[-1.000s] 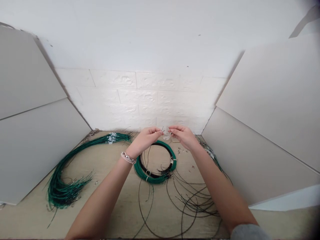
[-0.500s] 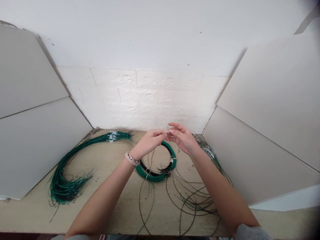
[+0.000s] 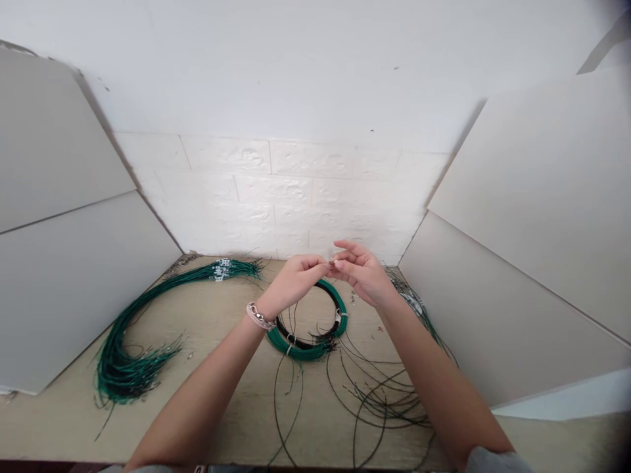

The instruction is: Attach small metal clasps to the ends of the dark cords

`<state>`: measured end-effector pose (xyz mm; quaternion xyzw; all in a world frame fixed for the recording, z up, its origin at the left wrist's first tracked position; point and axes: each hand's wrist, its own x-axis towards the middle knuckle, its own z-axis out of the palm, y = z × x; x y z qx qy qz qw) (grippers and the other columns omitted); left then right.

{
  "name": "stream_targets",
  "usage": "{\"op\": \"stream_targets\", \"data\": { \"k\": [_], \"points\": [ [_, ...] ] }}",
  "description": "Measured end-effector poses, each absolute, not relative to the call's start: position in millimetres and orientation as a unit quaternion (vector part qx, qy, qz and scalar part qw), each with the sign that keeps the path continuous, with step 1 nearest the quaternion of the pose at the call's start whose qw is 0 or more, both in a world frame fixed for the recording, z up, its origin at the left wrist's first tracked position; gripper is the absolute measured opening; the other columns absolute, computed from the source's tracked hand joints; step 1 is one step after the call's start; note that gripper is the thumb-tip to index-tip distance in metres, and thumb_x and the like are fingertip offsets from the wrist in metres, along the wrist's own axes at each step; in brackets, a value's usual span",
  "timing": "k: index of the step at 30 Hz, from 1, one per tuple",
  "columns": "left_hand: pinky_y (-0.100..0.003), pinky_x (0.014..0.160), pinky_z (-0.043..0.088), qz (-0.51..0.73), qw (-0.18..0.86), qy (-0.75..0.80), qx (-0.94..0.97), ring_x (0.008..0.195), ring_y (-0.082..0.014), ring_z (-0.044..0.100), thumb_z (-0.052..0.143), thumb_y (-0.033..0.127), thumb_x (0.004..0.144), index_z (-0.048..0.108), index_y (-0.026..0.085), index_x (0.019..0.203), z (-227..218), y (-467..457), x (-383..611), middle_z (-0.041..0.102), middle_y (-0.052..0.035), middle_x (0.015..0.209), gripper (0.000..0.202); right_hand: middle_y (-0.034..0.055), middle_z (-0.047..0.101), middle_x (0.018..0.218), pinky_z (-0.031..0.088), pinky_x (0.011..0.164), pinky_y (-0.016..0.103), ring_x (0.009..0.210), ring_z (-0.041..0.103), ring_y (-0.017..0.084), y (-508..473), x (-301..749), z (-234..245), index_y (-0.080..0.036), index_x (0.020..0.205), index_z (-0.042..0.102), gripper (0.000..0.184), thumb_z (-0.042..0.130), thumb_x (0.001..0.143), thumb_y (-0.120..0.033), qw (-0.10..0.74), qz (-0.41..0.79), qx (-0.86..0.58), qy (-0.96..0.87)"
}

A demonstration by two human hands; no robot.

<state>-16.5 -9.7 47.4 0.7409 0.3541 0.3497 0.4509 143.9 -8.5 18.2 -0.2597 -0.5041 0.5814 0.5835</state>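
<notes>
Near the back wall, my left hand and my right hand meet fingertip to fingertip. The left thumb and forefinger are pinched together. On the right, thumb and fingertips also pinch, while the forefinger is raised. What lies between the fingertips is tiny and mostly covered; it looks like the end of a thin wire. Thin dark strands run down from below the left hand to the table's front edge. Beneath both hands lies a tied coil of green and black wire.
On the left, a long curved bundle of green wires with white tags lies on the table. Loose dark wires spread under my right forearm. Another tagged bundle rests by the right panel. A left panel and brick-patterned wall enclose the table.
Both hands stay almost in place. The right fingertips have shifted slightly and closed in a little toward the left ones. The wires on the table look the same.
</notes>
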Motion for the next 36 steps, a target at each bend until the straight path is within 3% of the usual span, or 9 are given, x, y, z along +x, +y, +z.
{"op": "stream_targets", "data": {
  "k": [9,17,21,28,36],
  "points": [
    [-0.021,0.049,0.025,0.368,0.447,0.371,0.726,0.050,-0.0072,0.031,0.047,0.034,0.076,0.060,0.013,0.065,49.9,-12.0,-15.7,0.040,0.0045,0.052,0.027,-0.0036,0.063,0.075,0.053,0.073,0.032,0.069,0.062,0.011,-8.2,148.0,18.7,-0.024,0.099,0.058,0.038,0.072,0.063,-0.022,0.579,0.513,-0.308,-0.553],
    [-0.022,0.047,0.019,0.394,0.413,0.407,0.713,0.048,-0.0067,0.025,0.047,0.038,0.076,0.060,0.012,0.063,42.4,-3.8,-14.6,0.031,0.0053,0.049,0.032,0.0026,0.066,0.085,0.049,0.079,0.035,0.080,0.062,0.018,-22.3,144.1,22.2,-0.025,0.101,0.062,0.026,0.057,0.076,-0.024,0.543,0.179,-0.421,-0.704],
    [-0.022,0.047,0.018,0.375,0.411,0.405,0.725,0.049,-0.0070,0.024,0.046,0.040,0.077,0.059,0.012,0.061,39.5,-2.8,-13.8,0.030,0.0049,0.050,0.035,0.0037,0.066,0.090,0.048,0.077,0.035,0.083,0.062,0.020,-25.9,140.6,22.3,-0.027,0.104,0.062,0.026,0.051,0.080,-0.023,0.500,0.071,-0.431,-0.748],
    [-0.021,0.047,0.020,0.374,0.425,0.397,0.722,0.051,-0.0073,0.028,0.051,0.043,0.074,0.062,0.012,0.066,38.8,-2.9,-12.2,0.037,0.0035,0.052,0.034,0.0043,0.066,0.096,0.048,0.076,0.035,0.085,0.061,0.021,-27.7,140.4,22.3,-0.026,0.108,0.059,0.028,0.049,0.082,-0.024,0.466,0.011,-0.456,-0.758],
    [-0.022,0.040,0.010,0.370,0.542,0.379,0.652,0.041,-0.0042,0.017,0.060,0.048,0.069,0.046,0.016,0.056,33.6,1.5,-13.5,0.025,0.0077,0.044,0.037,0.0052,0.064,0.102,0.045,0.082,0.037,0.091,0.060,0.023,-30.5,140.3,21.0,-0.028,0.110,0.059,0.028,0.046,0.085,-0.028,0.448,0.014,-0.446,-0.775]
  ]
}}
